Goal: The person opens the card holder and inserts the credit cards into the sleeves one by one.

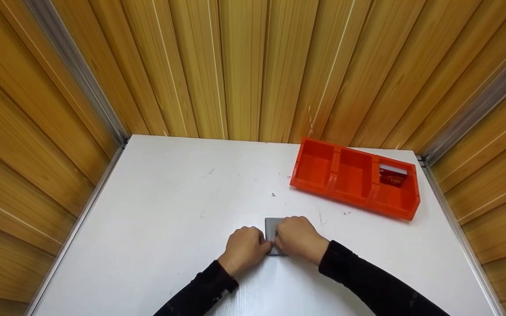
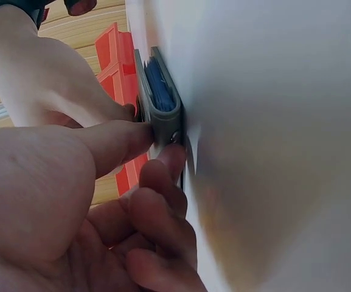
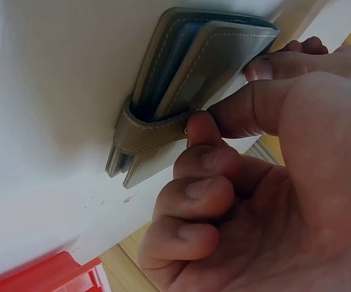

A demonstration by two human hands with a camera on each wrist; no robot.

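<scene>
A grey stitched card wallet [image 1: 270, 226] stands between both hands on the white table. Blue inner sleeves [image 2: 157, 85] show at its edge in the left wrist view. My left hand [image 1: 246, 246] pinches the wallet's near edge between thumb and index finger, beside a small metal snap [image 2: 175, 137]. Around the wallet runs a leather strap [image 3: 148, 135]. Thumb and index finger of my right hand [image 1: 299, 237] pinch the strap's end, and the other fingers are curled in. In the head view the right hand covers much of the wallet.
At the back right of the white table [image 1: 169, 197] sits a red three-compartment tray [image 1: 349, 201]. Its right compartment holds a dark red packet [image 1: 393, 176]. Wood-patterned walls [image 1: 240, 70] enclose the back and both sides.
</scene>
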